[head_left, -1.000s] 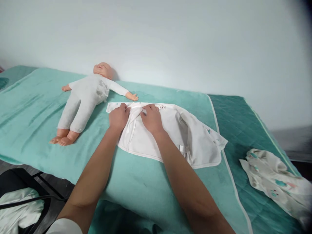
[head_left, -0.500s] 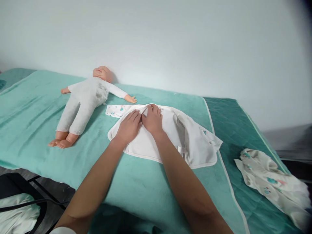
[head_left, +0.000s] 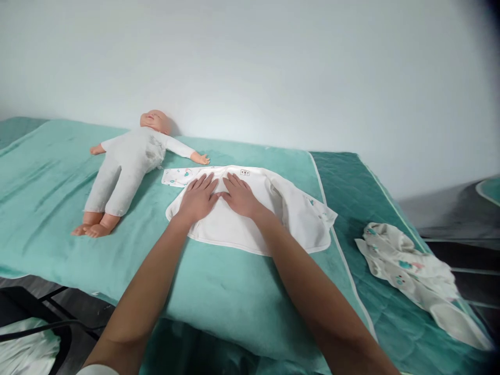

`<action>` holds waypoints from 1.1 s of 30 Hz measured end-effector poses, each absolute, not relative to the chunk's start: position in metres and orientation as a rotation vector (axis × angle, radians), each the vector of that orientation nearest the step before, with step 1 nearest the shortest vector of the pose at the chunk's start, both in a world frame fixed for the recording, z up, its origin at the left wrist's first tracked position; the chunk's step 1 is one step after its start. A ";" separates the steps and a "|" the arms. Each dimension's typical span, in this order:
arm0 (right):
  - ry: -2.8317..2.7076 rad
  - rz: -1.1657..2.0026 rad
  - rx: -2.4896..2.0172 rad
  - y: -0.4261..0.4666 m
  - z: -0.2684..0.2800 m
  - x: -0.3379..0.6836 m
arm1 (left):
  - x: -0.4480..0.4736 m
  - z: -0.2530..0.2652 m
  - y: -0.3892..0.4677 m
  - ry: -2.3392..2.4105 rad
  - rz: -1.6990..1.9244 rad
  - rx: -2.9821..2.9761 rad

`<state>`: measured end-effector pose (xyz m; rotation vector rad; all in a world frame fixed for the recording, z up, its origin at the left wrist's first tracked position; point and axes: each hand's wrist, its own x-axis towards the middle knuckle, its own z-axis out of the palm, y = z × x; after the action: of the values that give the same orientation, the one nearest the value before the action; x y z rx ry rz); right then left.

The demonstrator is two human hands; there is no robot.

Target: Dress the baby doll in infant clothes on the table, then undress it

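A white baby shirt [head_left: 234,229] lies spread open, inner side up, with its printed sleeves out to both sides. My left hand [head_left: 198,199] rests flat on the left part of the shirt, fingers stretched. Beside it my right hand [head_left: 239,194] lies flat on the cloth below the collar label, its fingers apart. The two thumbs meet or nearly meet in the middle. To the left a baby doll [head_left: 135,151] in a white cloth body lies on its back, one arm reaching toward the shirt's left sleeve.
A light green blanket [head_left: 219,291] covers the bed, with a darker quilted cover [head_left: 339,182] to the right. On that cover lies a crumpled printed baby garment [head_left: 406,271]. A white wall [head_left: 250,73] stands behind. At lower left is a black chair [head_left: 23,302] holding pale cloth.
My hands have slid down from the collar edge and flattened onto the shirt, uncovering the collar label. The view has shifted slightly to the right.
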<state>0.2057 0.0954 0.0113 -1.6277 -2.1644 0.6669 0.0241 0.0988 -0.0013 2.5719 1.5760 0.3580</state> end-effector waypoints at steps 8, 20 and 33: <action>-1.478 0.571 -1.586 0.055 0.029 0.354 | 0.023 -0.002 0.102 1.583 0.312 2.614; -1.515 0.379 -1.980 0.048 0.013 0.377 | 0.035 0.003 0.092 1.678 0.446 2.637; -1.864 1.112 -1.304 0.018 0.034 0.329 | 0.161 0.011 0.075 1.356 0.936 1.582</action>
<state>0.3293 0.0184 0.0340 -1.3043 -1.8645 1.1122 0.1610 0.0755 0.0111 1.5817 1.3557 0.9362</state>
